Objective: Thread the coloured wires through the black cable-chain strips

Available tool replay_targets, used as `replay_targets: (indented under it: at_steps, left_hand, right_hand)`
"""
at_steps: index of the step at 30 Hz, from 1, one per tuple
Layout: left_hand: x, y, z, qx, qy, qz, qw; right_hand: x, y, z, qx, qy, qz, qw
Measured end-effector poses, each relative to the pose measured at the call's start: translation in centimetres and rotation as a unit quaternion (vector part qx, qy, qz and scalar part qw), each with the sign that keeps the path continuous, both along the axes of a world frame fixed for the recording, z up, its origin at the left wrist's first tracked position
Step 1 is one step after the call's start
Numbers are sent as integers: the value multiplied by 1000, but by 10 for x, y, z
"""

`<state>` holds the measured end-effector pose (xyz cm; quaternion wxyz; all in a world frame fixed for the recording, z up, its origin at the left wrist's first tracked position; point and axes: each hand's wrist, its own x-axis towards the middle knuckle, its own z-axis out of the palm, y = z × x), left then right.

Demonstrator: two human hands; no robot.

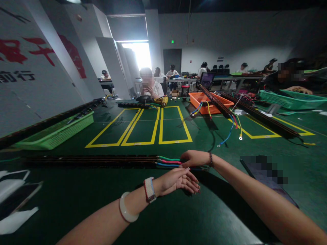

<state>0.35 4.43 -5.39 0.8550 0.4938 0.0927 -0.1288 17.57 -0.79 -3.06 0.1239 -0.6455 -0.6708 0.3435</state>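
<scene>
A long black cable harness (97, 160) lies across the green table in front of me. From its right end come green, red and blue wires (170, 162). My right hand (196, 158), with a beaded bracelet, is closed over the far ends of these wires; its fingertips are partly hidden. My left hand (177, 182) rests just nearer to me, palm turned sideways, fingers loosely apart with nothing in them. Its thumb is close to the wires beside my right hand.
A phone-like dark slab (268, 180) lies to the right. Green (61, 134), orange (219, 108) and teal baskets (291, 100) stand farther off, with more harnesses across them. Yellow tape rectangles (138, 143) mark the table. White wrappers (17, 219) lie at left. Several people sit beyond.
</scene>
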Motion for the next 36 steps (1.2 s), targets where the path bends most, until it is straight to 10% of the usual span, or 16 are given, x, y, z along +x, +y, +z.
replay_targets:
  at_steps: [10,17,28,36]
  left_hand:
    - [1,2,1,-57,34,28,997]
    - [-8,-26,6,193,-112,59,973]
    - [-14,-35,17,348,-171,-24,922]
    - [-16,-38,20,392,-219,-76,890]
  right_hand:
    - [-7,-2,-1,104,-67,-29,992]
    - [-27,-4,15,320,106,-228,914]
    - [-41,-3,15,348,249,-300,852]
    - [-63,-12,17,445,76,-181,874]
